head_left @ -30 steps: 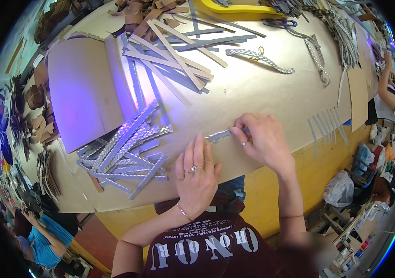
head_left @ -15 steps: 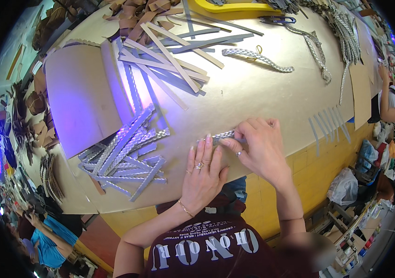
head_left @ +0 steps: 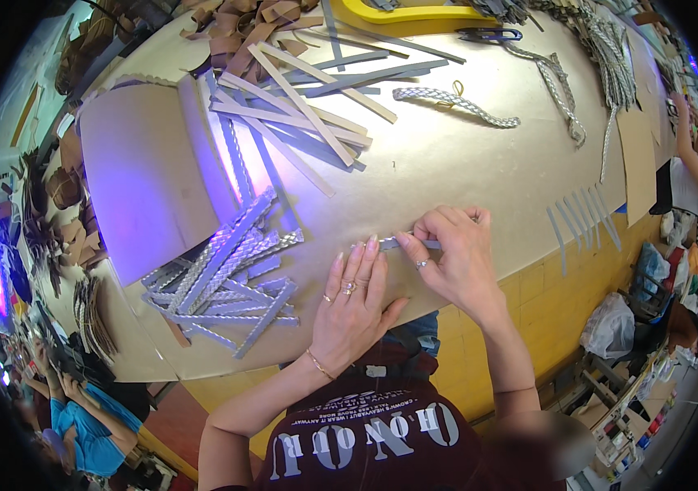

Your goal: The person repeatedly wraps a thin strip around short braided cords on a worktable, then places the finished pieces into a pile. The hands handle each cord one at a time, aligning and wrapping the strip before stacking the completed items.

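A short silver braided strip (head_left: 387, 240) lies on the table between my hands, with a flat grey strip (head_left: 398, 245) along its near side. My left hand (head_left: 353, 295) rests flat, fingers stretched out and fingertips on the left part of the braided strip. Thumb and fingers of my right hand (head_left: 457, 254) pinch at the grey strip's right part; my fingers partly hide both strips. To the left of my hands lies a heap of silver braided strips (head_left: 230, 278), some with grey backing.
Beyond my hands lie loose beige and grey strips (head_left: 308, 102) and a curved braid (head_left: 455, 106). A cutter (head_left: 490, 34) sits at the back. Several grey strips (head_left: 585, 219) hang along the right front edge. A brown board (head_left: 148, 164) stands left. Other people (head_left: 91, 430) sit nearby.
The grey strip now shows between my hands, where mostly silver braid showed before. My right fingertips have shifted slightly left, and my left hand has moved slightly toward me.
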